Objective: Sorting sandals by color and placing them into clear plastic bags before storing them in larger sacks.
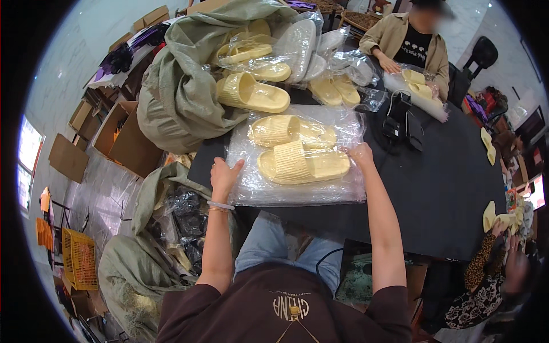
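Note:
A pair of pale yellow slide slippers (pixel 303 163) in a clear plastic bag (pixel 357 128) lies on a stack of clear bubble-wrap sheets (pixel 246 191) in front of me. At the stack's left edge is my left hand (pixel 225 176), thumb apart from the fingers, holding nothing. My right hand (pixel 361 155) is closed on the bag's right edge, beside the toe of the nearer slipper; its fingertips are partly hidden. Just beyond the stack, more yellow slippers (pixel 251 94) and grey slippers (pixel 300 51) in clear bags spill from a large grey-green sack (pixel 183 97).
The black table (pixel 434 194) carries a dark device with a cable (pixel 403 120). Across it, a person (pixel 423 46) handles wrapped yellow slippers (pixel 417 86). Another person's hands (pixel 506 234) are at the right edge, near loose slippers (pixel 490 216). A cardboard box (pixel 128 143) and an open sack (pixel 128 280) stand left.

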Motion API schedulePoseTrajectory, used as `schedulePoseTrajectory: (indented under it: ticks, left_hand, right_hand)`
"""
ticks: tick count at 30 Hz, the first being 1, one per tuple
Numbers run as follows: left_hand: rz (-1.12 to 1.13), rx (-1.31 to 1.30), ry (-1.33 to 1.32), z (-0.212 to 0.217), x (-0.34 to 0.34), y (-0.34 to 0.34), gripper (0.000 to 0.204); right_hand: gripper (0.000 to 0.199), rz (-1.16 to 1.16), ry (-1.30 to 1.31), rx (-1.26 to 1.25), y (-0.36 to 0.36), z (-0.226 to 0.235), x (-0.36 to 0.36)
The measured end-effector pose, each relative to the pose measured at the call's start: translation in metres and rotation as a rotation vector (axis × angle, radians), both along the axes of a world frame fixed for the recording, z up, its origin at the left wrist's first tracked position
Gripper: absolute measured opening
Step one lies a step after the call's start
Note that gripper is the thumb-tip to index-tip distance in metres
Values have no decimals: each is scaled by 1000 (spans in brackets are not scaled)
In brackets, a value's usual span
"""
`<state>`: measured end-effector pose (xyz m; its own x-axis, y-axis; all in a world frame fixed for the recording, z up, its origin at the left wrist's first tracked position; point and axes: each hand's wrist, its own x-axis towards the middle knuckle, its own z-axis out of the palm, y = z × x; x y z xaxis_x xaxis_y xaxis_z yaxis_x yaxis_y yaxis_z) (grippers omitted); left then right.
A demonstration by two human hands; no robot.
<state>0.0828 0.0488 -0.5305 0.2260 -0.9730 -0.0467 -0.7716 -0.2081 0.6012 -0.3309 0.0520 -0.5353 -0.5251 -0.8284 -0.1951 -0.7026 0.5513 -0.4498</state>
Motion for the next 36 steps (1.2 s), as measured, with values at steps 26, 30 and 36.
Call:
schedulePoseTrajectory:
  ticks: [26,30,36]
  left_hand:
    - [-113,-118,677,-21,10,54,52]
    - [-106,-207,336,-19,2,65,66]
    - [-481,-577,-302,12,3,68,66]
  right_hand:
    - [52,166,-230,-353,30,-22,-10]
    - [51,241,169,-476,48,-14,-6]
    - [46,341,374,-522,83,74,3]
